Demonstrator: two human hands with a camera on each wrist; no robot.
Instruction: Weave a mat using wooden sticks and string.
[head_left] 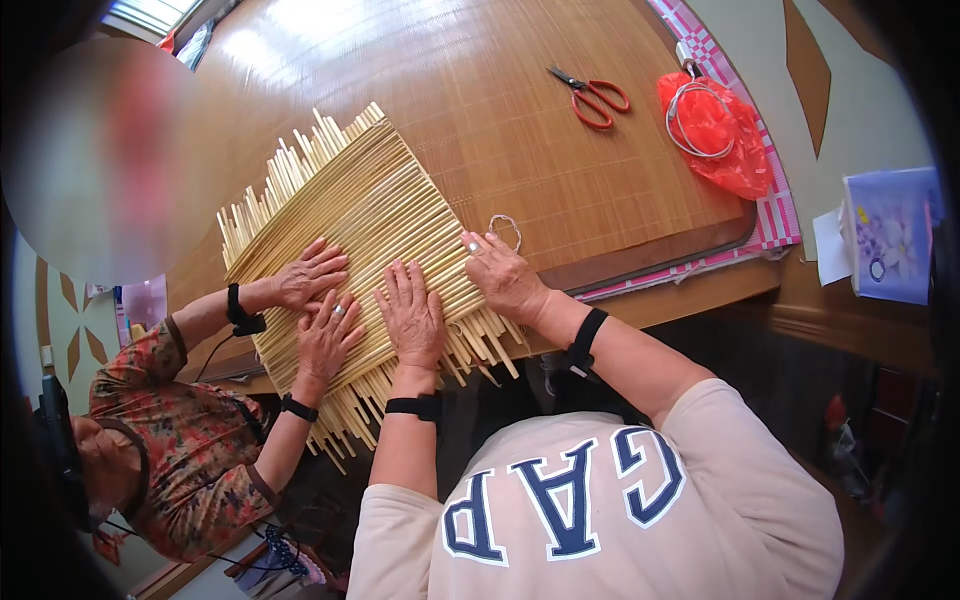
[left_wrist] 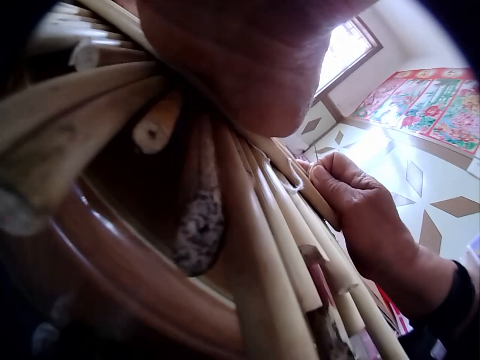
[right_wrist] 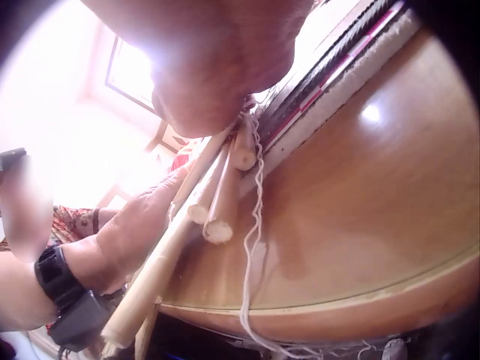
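A mat of pale reed-like stalks [head_left: 370, 190], laid side by side, lies at the table's near edge. My left hand [head_left: 412, 318] rests flat on it, fingers straight. At the mat's right edge my right hand [head_left: 500, 275] has its fingers bent and pinches a white string [right_wrist: 256, 202] beside the outermost stalk; the fingertips are partly hidden. The string hangs down past the cut stalk ends [right_wrist: 219, 229] in the right wrist view. Another person's two hands [head_left: 312, 277] lie spread on the mat's left part.
Red-handled scissors [head_left: 596, 100] lie on the table [head_left: 500, 90] toward the back. Near its right edge is a red plastic bag [head_left: 715, 150] with a coiled white cable [head_left: 690, 120] on it. A purple floral box [head_left: 890, 235] stands farther right. Uneven stalk ends overhang the near edge.
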